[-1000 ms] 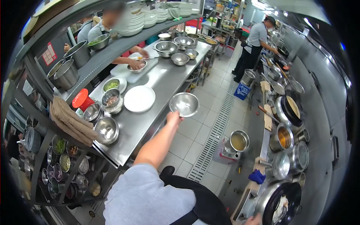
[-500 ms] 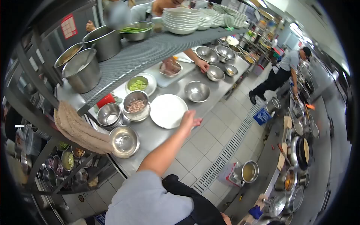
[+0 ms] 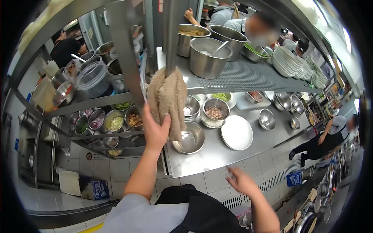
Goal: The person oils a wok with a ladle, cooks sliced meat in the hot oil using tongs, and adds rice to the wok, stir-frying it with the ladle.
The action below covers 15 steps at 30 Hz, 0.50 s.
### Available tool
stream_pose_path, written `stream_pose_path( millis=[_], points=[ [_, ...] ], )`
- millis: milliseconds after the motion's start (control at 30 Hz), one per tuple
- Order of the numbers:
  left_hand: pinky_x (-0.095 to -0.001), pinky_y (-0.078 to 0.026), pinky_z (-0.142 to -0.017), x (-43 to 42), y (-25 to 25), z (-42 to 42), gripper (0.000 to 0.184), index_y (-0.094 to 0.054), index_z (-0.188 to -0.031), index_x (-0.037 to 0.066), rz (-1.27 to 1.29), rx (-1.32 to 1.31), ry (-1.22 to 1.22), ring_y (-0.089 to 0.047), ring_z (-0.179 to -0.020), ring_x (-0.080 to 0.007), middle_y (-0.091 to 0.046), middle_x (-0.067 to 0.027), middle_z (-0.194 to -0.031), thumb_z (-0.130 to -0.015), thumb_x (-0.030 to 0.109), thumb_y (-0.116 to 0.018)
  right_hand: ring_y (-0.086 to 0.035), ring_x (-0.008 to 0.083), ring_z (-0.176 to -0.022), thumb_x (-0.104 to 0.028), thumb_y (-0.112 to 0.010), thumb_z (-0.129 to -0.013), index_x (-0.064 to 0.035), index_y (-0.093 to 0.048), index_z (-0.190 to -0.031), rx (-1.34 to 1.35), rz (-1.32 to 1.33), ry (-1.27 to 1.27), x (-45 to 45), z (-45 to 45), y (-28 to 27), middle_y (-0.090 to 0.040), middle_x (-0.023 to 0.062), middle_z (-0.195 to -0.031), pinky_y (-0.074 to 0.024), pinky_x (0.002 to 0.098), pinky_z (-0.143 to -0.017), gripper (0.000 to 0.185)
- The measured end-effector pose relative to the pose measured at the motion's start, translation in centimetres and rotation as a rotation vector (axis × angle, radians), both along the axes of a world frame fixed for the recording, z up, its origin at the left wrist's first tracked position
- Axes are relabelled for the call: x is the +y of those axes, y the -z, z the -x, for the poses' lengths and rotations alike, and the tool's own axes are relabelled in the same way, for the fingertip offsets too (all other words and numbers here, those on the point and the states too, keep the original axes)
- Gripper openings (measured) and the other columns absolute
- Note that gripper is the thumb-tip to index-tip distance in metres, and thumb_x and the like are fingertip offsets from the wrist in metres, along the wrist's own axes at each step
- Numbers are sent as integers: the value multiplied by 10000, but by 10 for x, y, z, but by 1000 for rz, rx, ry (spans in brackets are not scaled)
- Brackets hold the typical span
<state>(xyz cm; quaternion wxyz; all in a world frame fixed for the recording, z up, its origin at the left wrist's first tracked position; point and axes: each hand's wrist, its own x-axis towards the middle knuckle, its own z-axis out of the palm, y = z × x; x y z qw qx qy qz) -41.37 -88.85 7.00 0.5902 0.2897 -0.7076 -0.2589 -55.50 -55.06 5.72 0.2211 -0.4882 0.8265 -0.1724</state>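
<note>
The right hand (image 3: 243,182) is loosely unfolded and carries nothing. The left hand (image 3: 156,131) touches the brown towel (image 3: 168,97); whether it grips, I cannot tell. The towel hangs at the metal post (image 3: 171,35), probably for easy reach. Beyond, steel pots (image 3: 210,62) stand on the shelf (image 3: 243,80), seemingly leaving room on the worktop (image 3: 202,163).

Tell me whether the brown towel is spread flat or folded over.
Folded over, not flat: the brown towel hangs in narrow, overlapping layers against the shelf frame.
</note>
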Motion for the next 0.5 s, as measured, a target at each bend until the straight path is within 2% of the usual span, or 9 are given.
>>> stream_pose_path(
  millis=[67, 100, 133, 167, 200, 267, 333, 400, 500],
  points=[
    [-388, -428, -866, -4, 25, -9, 392, -464, -1158, -56, -405, -219, 276, -559, -1031, -336, -567, -226, -1090, -852, 160, -581, -582, 342, -941, -228, -620, -833, -82, -438, -1304, 57, 218, -182, -85, -3, -55, -516, 193, -1156, -485, 397, -798, 526],
    [-388, -428, -866, 5, 28, -12, 392, -464, -1158, -56, -401, -219, 283, -559, -1031, -336, -567, -226, -1090, -852, 160, -581, -582, 340, -931, -230, -621, -834, -64, -432, -1305, 125, 372, -205, -122, -12, -75, -511, 195, -1160, -485, 395, -790, 534],
    [-382, -446, -832, 19, 30, -14, 359, -479, -1136, -50, -350, -115, 258, -580, -984, -338, -590, -218, -1043, -866, 170, -564, -590, 330, -893, -203, -634, -830, -49, -424, -1312, -75, 457, -180, -155, -19, -90, -504, 176, -1177, -478, 384, -782, 548],
    [-375, -464, -797, 33, 35, -18, 329, -495, -1114, -44, -299, -14, 240, -602, -937, -339, -613, -210, -996, -879, 180, -548, -593, 339, -887, -225, -620, -841, -28, -444, -1275, -103, 594, -191, -191, -23, -82, -523, 197, -1150, -480, 389, -760, 508],
    [-372, -463, -804, 45, 50, -25, 317, -493, -1116, -45, -370, -40, 247, -599, -954, -326, -606, -213, -1024, -879, 161, -537, -595, 347, -881, -247, -606, -852, -7, -464, -1238, -129, 730, -195, -219, -29, -64, -541, 219, -1124, -483, 393, -738, 476],
    [-364, -458, -821, 72, 75, -40, 305, -488, -1126, -51, -429, 7, 288, -594, -984, -298, -594, -213, -1065, -873, 118, -513, -601, 395, -824, -314, -535, -892, 19, -497, -1113, -127, 446, -151, -250, -57, -41, -597, 263, -953, -482, 433, -690, 401],
    [-359, -455, -832, 84, 86, -42, 308, -485, -1134, -55, -396, 88, 367, -592, -997, -283, -591, -209, -1079, -866, 95, -500, -602, 431, -734, -350, -466, -916, 19, -488, -954, -111, 344, -25, -242, -83, -21, -605, 268, -780, -482, 480, -637, 372],
    [-355, -456, -838, 83, 97, -54, 320, -503, -1123, -65, -490, -15, 456, -598, -996, -281, -601, -213, -1065, -849, 101, -505, -592, 438, -651, -334, -423, -934, 10, -484, -980, -99, 327, -109, -222, -86, 8, -612, 238, -733, -468, 506, -592, 353],
    [-349, -458, -847, 66, 106, -74, 341, -531, -1105, -80, -636, -201, 567, -607, -995, -277, -617, -219, -1045, -824, 111, -513, -589, 433, -731, -323, -451, -924, -25, -483, -1037, -133, 243, -131, -180, -73, 6, -606, 242, -749, -462, 495, -665, 320]
  ],
)
